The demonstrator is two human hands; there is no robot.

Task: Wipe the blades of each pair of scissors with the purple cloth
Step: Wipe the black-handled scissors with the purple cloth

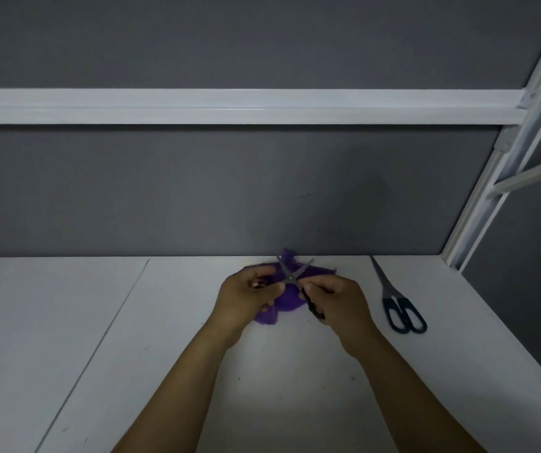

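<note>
Black-handled scissors [290, 277], blades spread over purple cloth [287, 300], left hand [248, 294] and right hand [341, 300] each gripping a handle; blue-handled scissors [400, 310] lie aside, apparently unwiped.

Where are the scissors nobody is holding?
In the head view, the dark-handled scissors lie closed on the white table, just right of the right hand, tips pointing at the grey back wall.

Dim light – a white desk [66, 322] meets a grey partition wall [197, 191] crossed by a white rail [230, 106].

Left hand [246, 294], right hand [341, 297] curled (gripping).
</note>
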